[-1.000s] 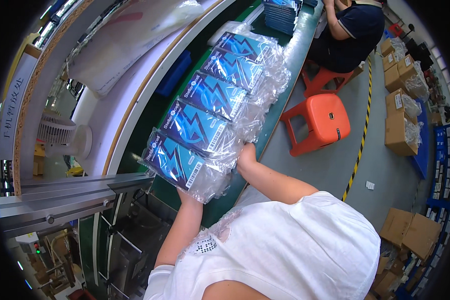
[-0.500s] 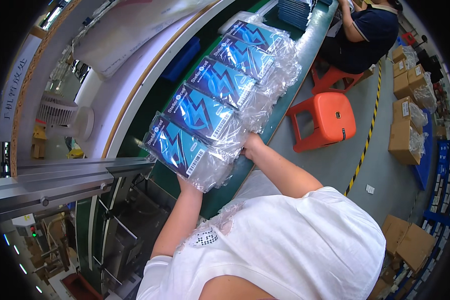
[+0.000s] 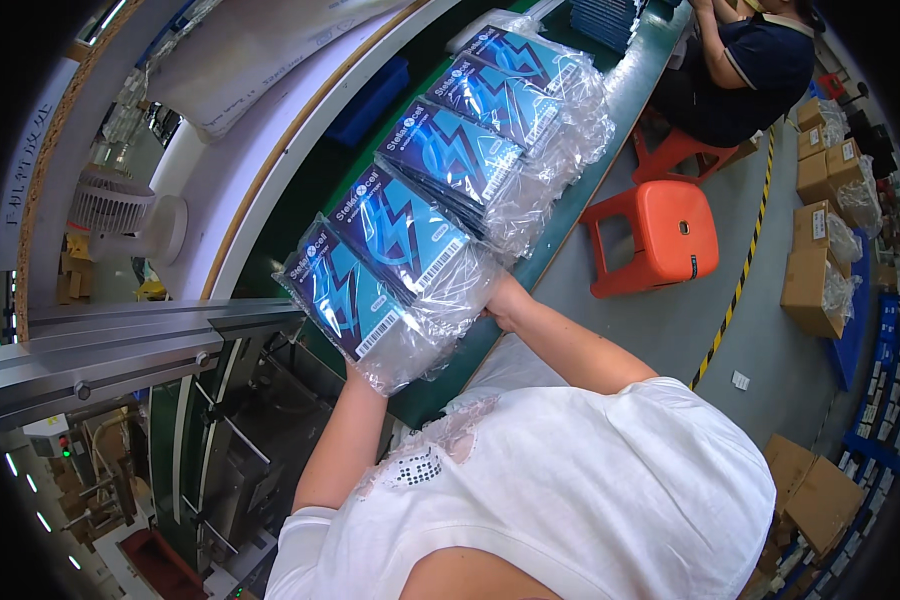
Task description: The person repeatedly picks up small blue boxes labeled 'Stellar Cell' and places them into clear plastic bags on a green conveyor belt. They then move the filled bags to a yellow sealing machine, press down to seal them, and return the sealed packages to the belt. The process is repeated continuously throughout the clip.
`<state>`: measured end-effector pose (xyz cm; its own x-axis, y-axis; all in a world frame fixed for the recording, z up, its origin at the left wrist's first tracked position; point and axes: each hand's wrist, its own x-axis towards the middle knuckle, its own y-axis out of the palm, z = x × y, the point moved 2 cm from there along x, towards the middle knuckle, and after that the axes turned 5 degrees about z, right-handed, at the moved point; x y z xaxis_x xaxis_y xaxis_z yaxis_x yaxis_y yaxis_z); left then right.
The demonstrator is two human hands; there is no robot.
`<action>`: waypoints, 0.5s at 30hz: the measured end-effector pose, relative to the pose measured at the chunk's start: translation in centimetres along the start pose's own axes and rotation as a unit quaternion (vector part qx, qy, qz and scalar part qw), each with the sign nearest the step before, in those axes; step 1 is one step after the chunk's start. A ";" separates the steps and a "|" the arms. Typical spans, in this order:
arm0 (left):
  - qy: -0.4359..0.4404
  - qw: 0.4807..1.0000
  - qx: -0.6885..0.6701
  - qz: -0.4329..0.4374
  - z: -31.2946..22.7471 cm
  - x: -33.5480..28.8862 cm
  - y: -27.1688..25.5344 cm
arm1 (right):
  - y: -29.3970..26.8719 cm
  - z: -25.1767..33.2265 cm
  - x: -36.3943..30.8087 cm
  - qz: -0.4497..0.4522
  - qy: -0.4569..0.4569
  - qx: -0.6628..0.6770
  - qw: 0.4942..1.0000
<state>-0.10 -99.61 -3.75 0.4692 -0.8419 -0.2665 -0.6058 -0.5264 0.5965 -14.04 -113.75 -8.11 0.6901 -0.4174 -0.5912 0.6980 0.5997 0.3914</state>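
Rows of flat blue packs in clear plastic bags lie overlapping along the green bench. My left hand (image 3: 366, 386) is under the near end of the nearest bagged blue packs (image 3: 342, 290), with its fingers hidden by them. At the right edge of the neighbouring stack of bagged blue packs (image 3: 400, 230), my right hand (image 3: 508, 303) grips its loose plastic ends; most of its fingers are covered. Both hands hold these two near stacks between them. Further along rest more bagged blue packs (image 3: 450, 150), apart from the held ones.
A metal rail (image 3: 120, 350) of a machine runs close to my left. Behind the packs sits a blue bin (image 3: 370, 100). Beyond the bench's right edge stands an orange stool (image 3: 660, 235). A co-worker (image 3: 760, 60) sits at the far end, near dark stacked trays (image 3: 605, 25).
The two near stacks have shifted left and toward me with both hands, widening the gap to the stack beyond. The further stacks keep their place on the bench.
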 end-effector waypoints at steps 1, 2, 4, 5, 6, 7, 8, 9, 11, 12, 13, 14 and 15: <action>-0.001 1.000 0.005 0.005 0.0 -0.1 0.0 | 0.0 -0.2 -0.1 0.007 0.001 0.005 1.000; -0.001 1.000 0.011 0.009 0.0 -0.2 0.0 | -0.1 -0.5 0.0 0.015 0.006 0.006 1.000; -0.001 1.000 0.023 0.019 0.0 -0.4 0.1 | -0.2 -0.8 -0.2 0.030 0.015 0.007 0.999; -0.002 0.999 0.028 0.024 0.0 -0.5 0.1 | -0.3 -0.9 -0.4 0.029 0.018 0.004 0.999; 0.000 0.999 0.035 0.027 0.1 -0.7 0.1 | -0.3 -0.7 -0.9 0.028 0.020 -0.001 0.999; 0.002 0.999 0.041 0.029 0.2 -0.8 0.1 | -0.1 -0.5 -1.3 0.027 0.023 -0.005 0.999; 0.004 0.998 0.048 0.031 0.3 -1.0 0.0 | 0.2 -0.3 -1.8 0.015 0.017 0.005 1.000; 0.006 0.998 0.054 0.033 0.5 -1.1 0.1 | 0.6 0.0 -2.4 0.001 0.011 0.016 1.000; 0.011 0.997 0.069 0.036 0.6 -1.5 0.2 | 0.5 -0.4 -2.5 0.003 -0.001 0.011 1.000; 0.015 0.996 0.074 0.039 0.8 -1.6 0.2 | 0.2 -0.6 -2.3 0.018 -0.009 -0.006 1.000; 0.017 0.996 0.080 0.040 0.9 -1.8 0.2 | 0.0 -0.8 -2.2 0.034 -0.016 -0.023 0.999; 0.019 0.996 0.083 0.040 0.9 -2.0 0.2 | -0.3 -1.0 -2.1 0.032 -0.011 -0.033 0.999; 0.021 0.995 0.085 0.042 0.9 -2.0 0.2 | -0.2 -0.3 -2.7 0.031 -0.007 -0.044 0.999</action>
<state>-1.76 -98.10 -3.81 0.4371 -0.8799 -0.1863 -0.7423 -0.4699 0.4777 -16.07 -112.54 -6.75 0.7346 -0.3863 -0.5578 0.6344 0.6827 0.3626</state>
